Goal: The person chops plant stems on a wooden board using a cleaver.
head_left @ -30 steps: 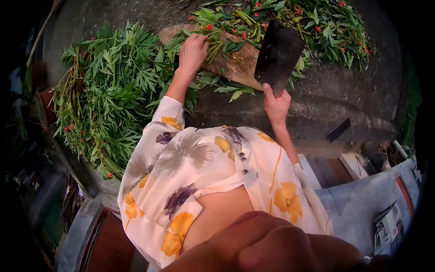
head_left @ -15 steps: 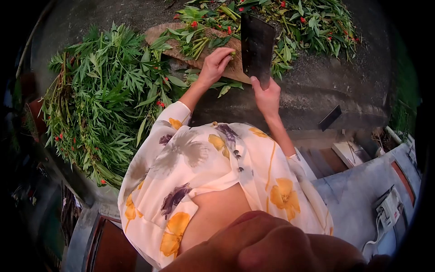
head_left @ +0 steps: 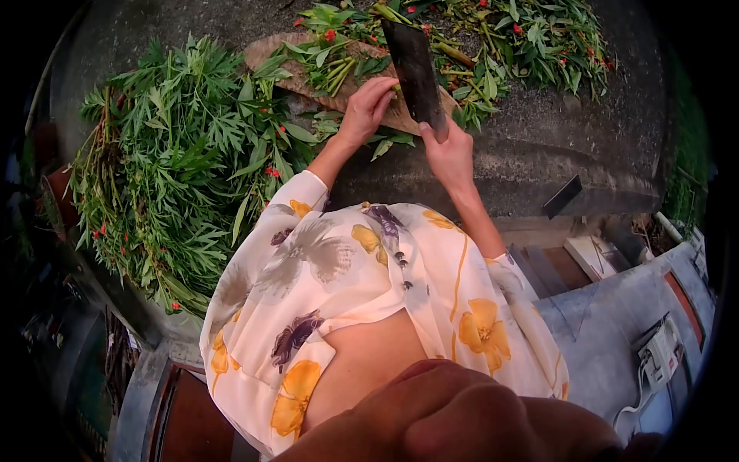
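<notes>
My right hand (head_left: 449,154) is closed on the handle of a dark cleaver (head_left: 414,73). Its broad blade rises over the wooden board (head_left: 399,117), close to the fingertips of my left hand (head_left: 365,114). Those fingers are pinched on a green plant stem (head_left: 396,87), of which only a short bit shows. Cut leafy stems (head_left: 335,73) lie on the board left of the blade, and the cleaver hides part of the wood.
A large heap of leafy greens (head_left: 181,146) with small red flowers lies on the left. More cut plants (head_left: 543,42) spread at the back right of the grey concrete slab (head_left: 531,142). A dark flat rectangular object (head_left: 562,197) sits by the slab's front edge.
The cleaver has shifted left and its blade now leans left, nearer my left fingers. My left hand has barely moved.
</notes>
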